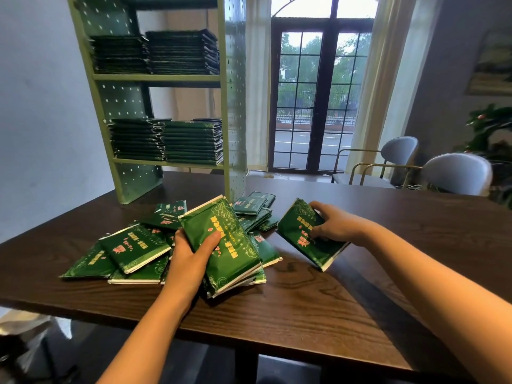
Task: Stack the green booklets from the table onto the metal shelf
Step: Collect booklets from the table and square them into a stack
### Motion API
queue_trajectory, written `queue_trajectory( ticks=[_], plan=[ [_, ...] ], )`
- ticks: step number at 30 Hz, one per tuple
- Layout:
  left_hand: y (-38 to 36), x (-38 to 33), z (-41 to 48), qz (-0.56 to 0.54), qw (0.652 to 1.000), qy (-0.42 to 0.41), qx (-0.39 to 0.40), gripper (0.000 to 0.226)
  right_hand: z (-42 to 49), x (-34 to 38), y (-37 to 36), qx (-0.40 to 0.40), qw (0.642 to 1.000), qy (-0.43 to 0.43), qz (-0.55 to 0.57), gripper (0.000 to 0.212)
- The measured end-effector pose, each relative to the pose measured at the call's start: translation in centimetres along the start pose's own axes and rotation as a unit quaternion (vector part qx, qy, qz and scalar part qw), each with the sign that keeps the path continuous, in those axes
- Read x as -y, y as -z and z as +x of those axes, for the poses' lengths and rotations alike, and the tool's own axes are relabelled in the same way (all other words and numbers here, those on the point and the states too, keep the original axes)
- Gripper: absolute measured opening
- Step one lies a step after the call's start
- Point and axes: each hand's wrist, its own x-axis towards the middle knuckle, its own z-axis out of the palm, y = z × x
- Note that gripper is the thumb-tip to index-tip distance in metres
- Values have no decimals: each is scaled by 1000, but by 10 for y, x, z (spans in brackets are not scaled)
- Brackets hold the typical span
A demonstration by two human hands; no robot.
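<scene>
Two bare forearms reach over a dark wooden surface (304, 314). The left hand (191, 253) has its grip curled round a bundle of green booklets (227, 245), probably gathering them to carry. The right hand (336, 224) pinches a single booklet (304, 239), tilted up. A loose pile (133, 250) lies before the metal shelf (155, 77), which holds four stacks. The gold and red cover print is too blurred to read.
</scene>
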Motion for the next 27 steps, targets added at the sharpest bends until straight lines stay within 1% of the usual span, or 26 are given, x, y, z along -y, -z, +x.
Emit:
queue_trajectory(
  ticks=[2,5,8,11,12,16,18,21,24,26,27],
  plan=[
    [-1,-1,0,14,1000,1,-5,42,-15,7,-3,-15,997,35,62,57],
    [-4,-9,1,34,999,13,5,45,-39,23,-5,-27,982,95,163,64],
    [-12,-19,0,44,999,6,13,47,-53,35,-8,-43,951,119,282,78],
    [-27,-27,-7,42,999,-1,20,46,-56,39,-17,-48,911,126,389,79],
    [-33,-28,-10,33,999,8,28,47,-58,40,-21,-48,909,130,393,77],
    [-58,-24,-19,-21,998,53,32,46,-65,39,-40,-80,935,155,307,54],
    [-69,-23,-24,-34,997,73,13,63,-68,36,-48,-96,934,160,304,49],
    [-79,-24,-31,-38,995,89,3,98,-70,30,-58,-89,934,165,304,49],
    [-84,-26,-34,-42,996,83,9,101,-69,27,-64,-46,928,174,326,52],
    [-85,-28,-36,-25,996,85,25,118,-68,27,-65,-9,923,178,340,56],
    [-84,-28,-36,-20,996,83,28,122,-67,29,-65,7,922,178,344,59]
  ],
)
